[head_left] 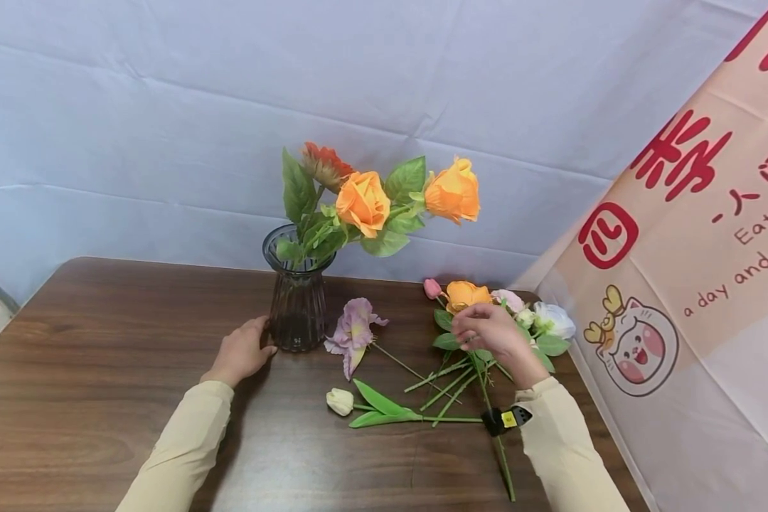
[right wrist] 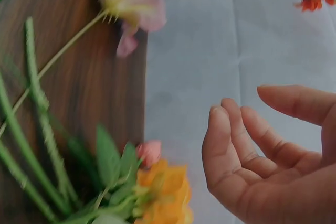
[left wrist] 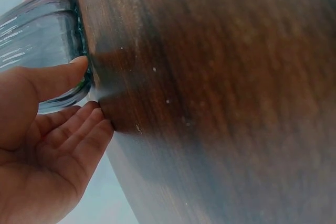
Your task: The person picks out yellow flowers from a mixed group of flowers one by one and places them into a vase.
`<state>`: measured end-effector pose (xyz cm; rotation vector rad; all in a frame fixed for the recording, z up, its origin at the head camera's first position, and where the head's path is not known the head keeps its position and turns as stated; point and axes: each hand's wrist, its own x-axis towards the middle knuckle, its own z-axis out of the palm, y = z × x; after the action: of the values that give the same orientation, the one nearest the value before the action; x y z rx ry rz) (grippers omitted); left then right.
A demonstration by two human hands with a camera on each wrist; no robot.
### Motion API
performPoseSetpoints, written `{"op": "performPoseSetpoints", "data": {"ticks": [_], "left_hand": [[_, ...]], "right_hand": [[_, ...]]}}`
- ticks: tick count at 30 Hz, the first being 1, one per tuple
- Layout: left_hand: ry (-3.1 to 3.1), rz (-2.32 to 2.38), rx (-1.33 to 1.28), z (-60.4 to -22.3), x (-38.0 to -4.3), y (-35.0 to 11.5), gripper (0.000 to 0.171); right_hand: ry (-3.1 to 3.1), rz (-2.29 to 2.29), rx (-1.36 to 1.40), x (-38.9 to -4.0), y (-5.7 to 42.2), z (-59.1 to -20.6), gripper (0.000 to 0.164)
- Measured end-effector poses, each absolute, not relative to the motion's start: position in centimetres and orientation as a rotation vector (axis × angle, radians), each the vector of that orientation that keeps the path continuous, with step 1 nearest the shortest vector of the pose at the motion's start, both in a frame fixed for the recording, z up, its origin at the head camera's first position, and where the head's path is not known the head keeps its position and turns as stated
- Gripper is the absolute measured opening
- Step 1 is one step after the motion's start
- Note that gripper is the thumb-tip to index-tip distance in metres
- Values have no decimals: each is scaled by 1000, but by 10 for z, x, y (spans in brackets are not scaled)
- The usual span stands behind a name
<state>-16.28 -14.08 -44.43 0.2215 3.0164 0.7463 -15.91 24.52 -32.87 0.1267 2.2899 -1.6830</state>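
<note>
My left hand [head_left: 242,350] rests on the table beside the dark ribbed glass vase [head_left: 299,313], thumb at its base and fingers extended. In the left wrist view the thumb overlaps the foot of the vase [left wrist: 42,30]. Two orange roses [head_left: 363,203] and a red-orange flower [head_left: 328,166] lean out of the vase. My right hand [head_left: 496,334] is over the pile of flowers on the right, fingers loosely bent. The right wrist view shows a gap between thumb and fingers of that hand [right wrist: 273,156], nothing in it, with an orange rose [right wrist: 164,192] close by.
A purple flower [head_left: 353,334] and a white tulip [head_left: 340,402] lie on the brown table [head_left: 102,384]. The pile also has a pink bud [head_left: 432,288], a pale blue flower [head_left: 553,320] and several crossing stems. Hanging cloth [head_left: 198,128] backs the table; a printed banner [head_left: 697,284] borders the right.
</note>
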Motion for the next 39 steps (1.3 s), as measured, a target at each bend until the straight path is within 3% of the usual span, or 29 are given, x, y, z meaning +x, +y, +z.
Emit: {"op": "performPoseSetpoints", "data": {"ticks": [17,24,31,39], "left_hand": [[3009,752,214,-447,-164,-141,56],[3013,758,214,-447,-164,-141,56],[3013,766,219,-447,-163,-141,56],[3007,771,213,-447,-163,-141,56]], "right_hand": [[2325,-1515,323,-143,300,-379,17],[2345,-1444,378,-134,305,-392,9],[2392,-1319,444,-129,307,-404,16],[2323,-1332,428,-128,308,-412,12]]}}
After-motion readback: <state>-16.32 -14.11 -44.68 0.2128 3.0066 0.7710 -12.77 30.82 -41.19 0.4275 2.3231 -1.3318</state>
